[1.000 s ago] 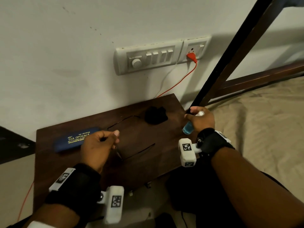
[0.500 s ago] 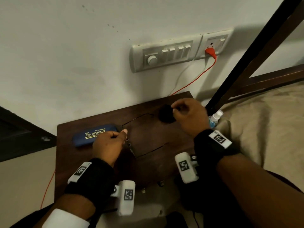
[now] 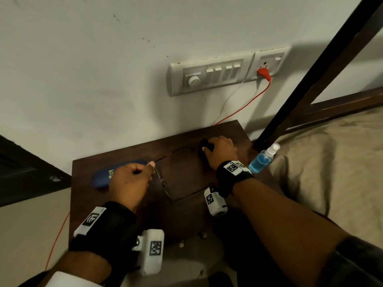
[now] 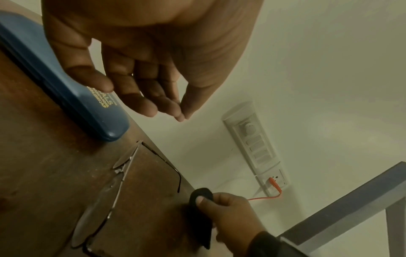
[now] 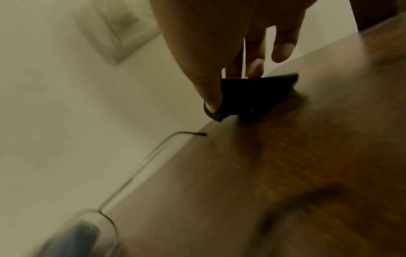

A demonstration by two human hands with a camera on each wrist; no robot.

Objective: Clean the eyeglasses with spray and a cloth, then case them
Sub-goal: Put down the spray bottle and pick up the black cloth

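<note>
Thin-rimmed eyeglasses (image 3: 163, 184) lie on the dark wooden table (image 3: 116, 204) with both temples spread toward the wall. My left hand (image 3: 145, 168) hovers over their left hinge, fingers loosely curled; the left wrist view shows the left hand (image 4: 175, 113) holding nothing above the glasses (image 4: 118, 191). My right hand (image 3: 207, 149) pinches the black cloth (image 3: 204, 145) at the table's back edge, thumb on top of the cloth (image 4: 202, 191). The blue case (image 3: 103, 177) lies shut at the left. The spray bottle (image 3: 262, 160) of blue liquid leans at the bed's edge, right of the table.
A switch panel (image 3: 213, 75) with an orange plug and cord (image 3: 263, 73) is on the wall behind the table. A dark bed post (image 3: 306, 85) slants up at the right, beside a beige bedsheet (image 3: 331, 172). Bare wood lies between the glasses' temples.
My right hand let go of the spray bottle at the bed's edge, moved left to the black cloth and pinched it. My left hand stayed over the glasses.
</note>
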